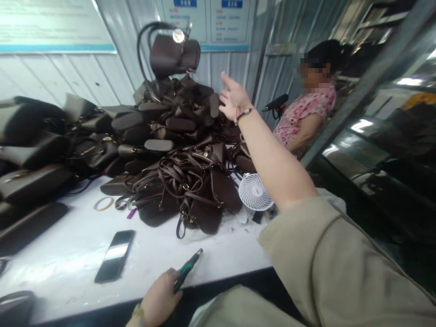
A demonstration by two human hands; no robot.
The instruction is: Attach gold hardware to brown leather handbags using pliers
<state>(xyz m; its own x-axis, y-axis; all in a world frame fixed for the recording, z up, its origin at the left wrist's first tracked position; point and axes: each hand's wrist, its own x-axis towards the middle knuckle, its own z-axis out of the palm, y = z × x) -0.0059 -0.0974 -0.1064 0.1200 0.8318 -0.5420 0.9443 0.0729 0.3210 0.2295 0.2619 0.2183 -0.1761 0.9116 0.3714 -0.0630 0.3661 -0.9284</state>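
Observation:
My left hand [161, 295] is closed around pliers [187, 271] with black and green handles, their metal tip pointing up and away over the table's near edge. My right hand [235, 97] reaches far forward with its fingers spread and nothing in them. Up and to the left of it, apart from the fingers, a dark brown handbag [172, 54] with a round gold tag and looped handles appears in mid-air, slightly blurred. Beneath that bag rises a heap of similar brown handbags [180, 122]. Closer to me lies a tangle of brown bags with thin straps [190, 186].
On the white table [153, 259] lie a phone [115, 255], a tape roll [103, 204] and a small white fan [256, 191]. More bags [30, 181] are stacked at left. A person [304, 100] in a pink patterned top stands at right, beyond my arm, holding a dark item.

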